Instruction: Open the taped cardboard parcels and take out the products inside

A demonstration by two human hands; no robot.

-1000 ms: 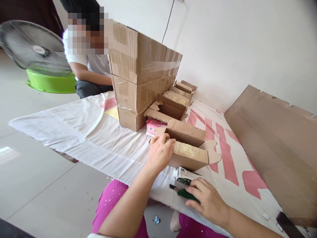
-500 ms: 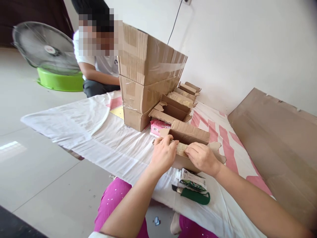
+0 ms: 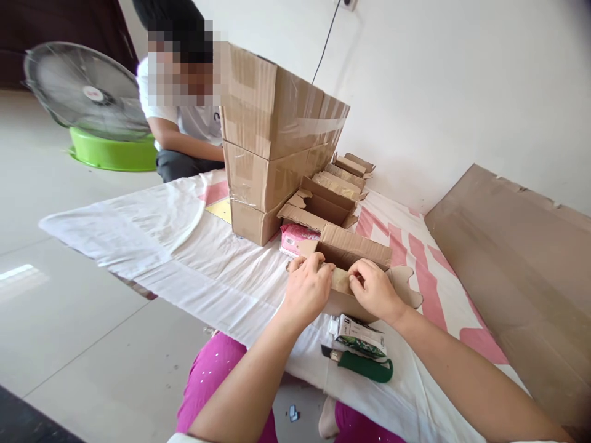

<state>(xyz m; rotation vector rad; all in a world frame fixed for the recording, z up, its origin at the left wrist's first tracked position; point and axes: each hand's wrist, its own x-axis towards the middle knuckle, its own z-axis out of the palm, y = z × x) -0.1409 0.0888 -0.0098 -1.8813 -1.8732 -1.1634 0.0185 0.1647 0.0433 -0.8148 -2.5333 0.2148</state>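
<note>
An open cardboard box (image 3: 353,304) lies before me on the cloth, its near flap carrying a strip of brownish tape (image 3: 340,281). The fingers of my left hand (image 3: 308,282) are bent over the left part of that flap and grip it. At the flap's right part, my right hand (image 3: 376,290) has thumb and forefinger drawn together in a pinch; what is between them, if anything, is too small to make out. Close to the box's near side are a small printed carton with a white cap (image 3: 360,335) and a green-handled knife (image 3: 364,365) with a dark blade.
Stacked, taped cardboard boxes (image 3: 252,147) rise at the centre. Beyond my box are a pink packet (image 3: 298,239) and another open box (image 3: 323,203). A person (image 3: 184,132) sits behind the stack, near a fan (image 3: 87,92). A large cardboard sheet (image 3: 512,264) leans at right.
My right hand has shifted slightly up and to the right along the flap, with its fingers more curled. The left hand stays on the flap almost unmoved.
</note>
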